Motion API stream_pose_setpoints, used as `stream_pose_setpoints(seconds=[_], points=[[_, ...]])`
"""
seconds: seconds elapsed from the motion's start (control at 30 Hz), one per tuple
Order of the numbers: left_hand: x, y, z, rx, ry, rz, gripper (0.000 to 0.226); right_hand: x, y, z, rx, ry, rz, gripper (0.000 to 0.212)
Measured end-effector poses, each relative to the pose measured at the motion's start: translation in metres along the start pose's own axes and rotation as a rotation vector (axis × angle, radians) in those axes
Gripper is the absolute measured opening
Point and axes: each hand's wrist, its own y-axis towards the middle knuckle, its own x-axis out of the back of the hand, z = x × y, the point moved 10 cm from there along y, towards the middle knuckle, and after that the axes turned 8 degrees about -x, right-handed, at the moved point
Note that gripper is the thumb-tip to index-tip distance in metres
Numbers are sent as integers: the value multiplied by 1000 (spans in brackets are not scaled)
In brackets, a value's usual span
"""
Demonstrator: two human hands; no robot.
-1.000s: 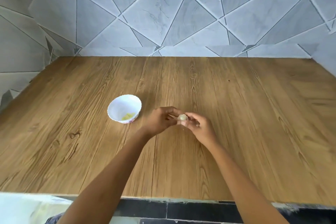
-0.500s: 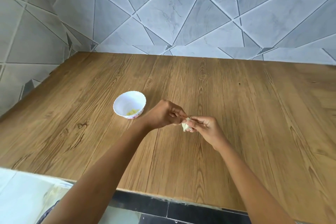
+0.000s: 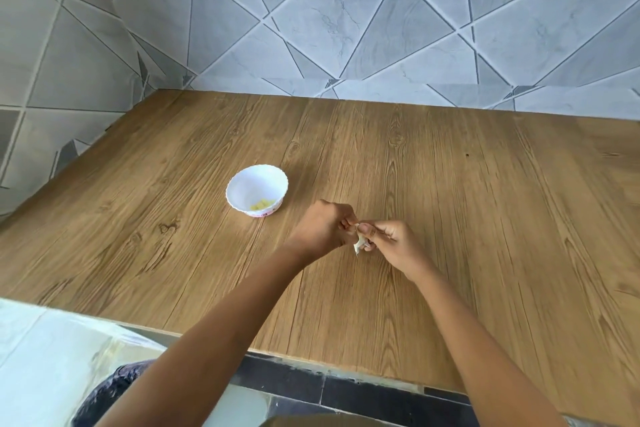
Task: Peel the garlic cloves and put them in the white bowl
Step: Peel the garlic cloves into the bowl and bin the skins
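— Wood all over: that brown table (image 3: 450, 218) sits in front of a grey tile wall (image 3: 311, 28). What do you have there?

— You hold a garlic clove (image 3: 360, 242) just above the table, between your two hands. Your right hand (image 3: 391, 243) pinches it tight with thumb and fingers. A thin bit of skin (image 3: 356, 249) hangs down from it.

— And your other hand?

— Your left hand (image 3: 325, 229) is curled up and touches the clove at the top. It looks like it nips the skin to pull it off, but the spot is too small to be sure.

— How far are you?

— Not done with this one, I think. The white bowl (image 3: 257, 190) stands near your left hand, a little up and to the side. A few yellow peeled cloves (image 3: 262, 206) lie in it. You need to get the skin off, then drop this clove in too. I see no more garlic on the table.
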Motion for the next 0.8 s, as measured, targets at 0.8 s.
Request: stream_pose_setpoints(seconds=[0.8], points=[[-23,-2,40,243,-652,220,25,-8,-4,-15,-319,-12,61,28]])
